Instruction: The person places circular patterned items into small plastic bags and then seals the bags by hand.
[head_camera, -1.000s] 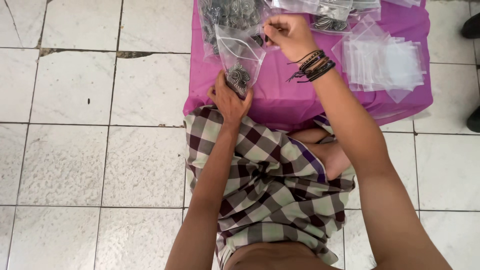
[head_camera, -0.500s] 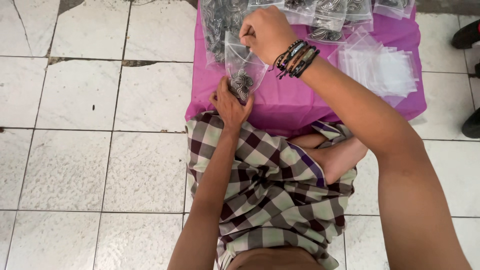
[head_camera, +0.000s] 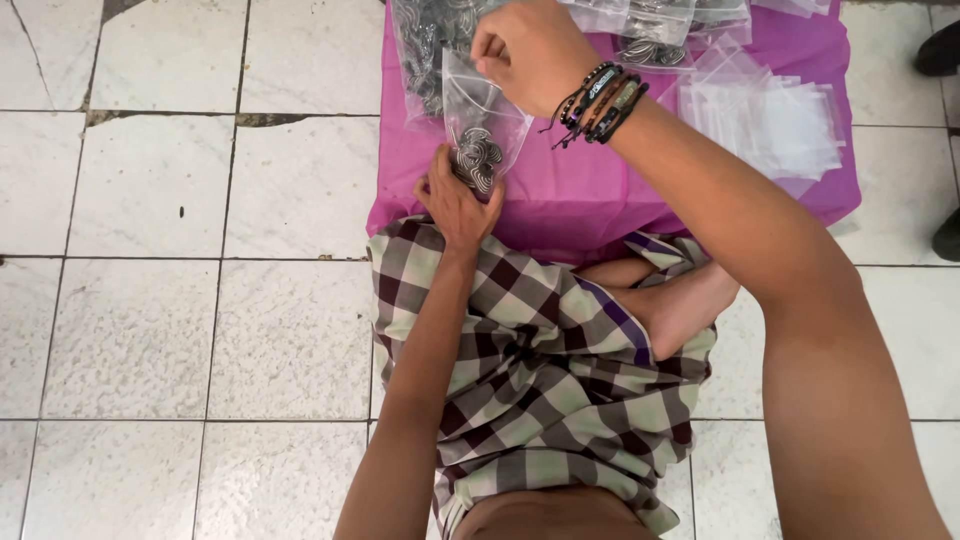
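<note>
White floor tiles (head_camera: 150, 330) surrounded a pink cloth (head_camera: 580, 190); left hand (head_camera: 455, 200) cupped the small clear bag (head_camera: 480, 120), right hand (head_camera: 530, 50) pinched its top at twelve o'clock.

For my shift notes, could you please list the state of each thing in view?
small bag: upright, holds dark metal pieces, gripped top and bottom
right hand: pinches bag's top
left hand: supports bag's bottom
large bag: full of dark pieces, lying on cloth
empty bags: flat, stacked
pink cloth: spread on floor

Bright, even daylight; soft, faint shadows. Sharp focus throughout, no motion blur. Mild glare on the clear plastic bags (head_camera: 770, 110) and glossy white floor tiles (head_camera: 150, 190).
</note>
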